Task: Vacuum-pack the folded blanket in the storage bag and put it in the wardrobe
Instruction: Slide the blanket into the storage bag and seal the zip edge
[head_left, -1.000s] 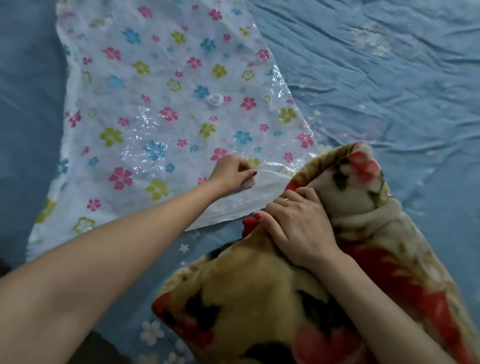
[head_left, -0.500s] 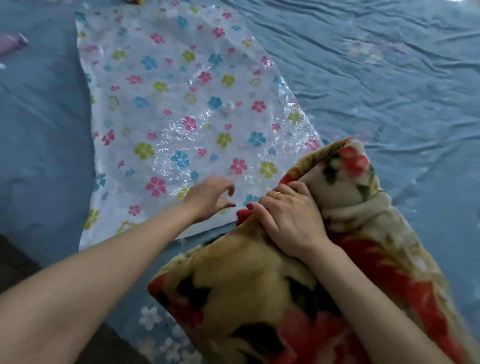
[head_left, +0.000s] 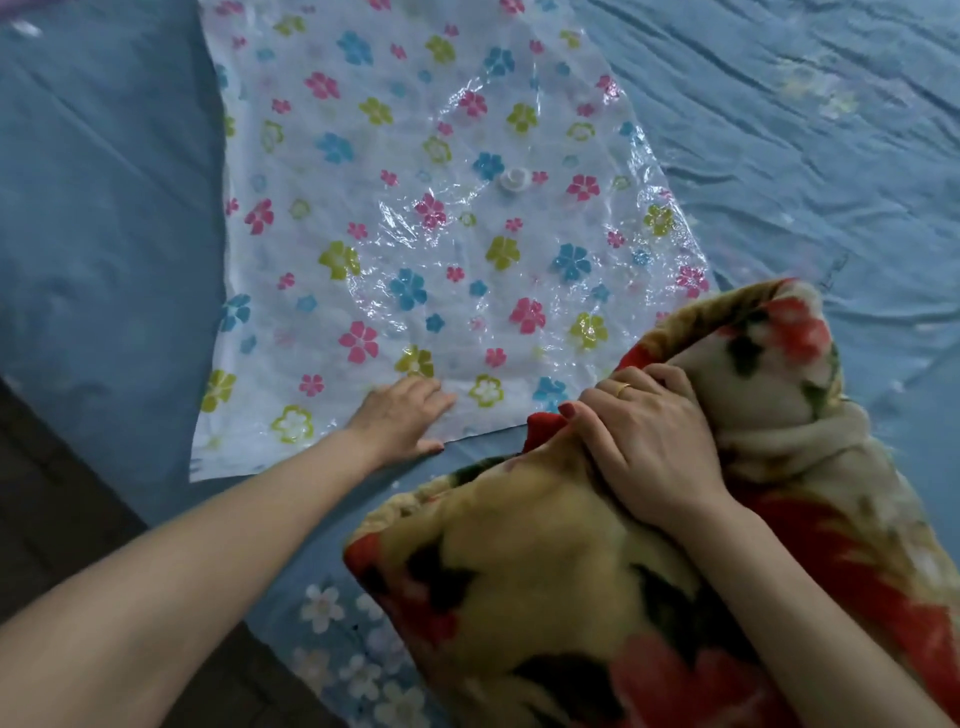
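The left hand (head_left: 400, 418) lies flat-fingered on the storage bag (head_left: 415, 234) mouth edge, while the right hand (head_left: 649, 447) clutches the folded blanket (head_left: 545, 571) just beside that edge

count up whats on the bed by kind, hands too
storage bag: 1, flat on the blue sheet
valve on the bag: 1
folded blanket: 1
hands: 2, left hand flat on the bag's near edge, right hand with a grip on the blanket
total: 5

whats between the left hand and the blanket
In the head view, only a bare strip of blue bedsheet and the storage bag's near edge lie between the left hand and blanket.
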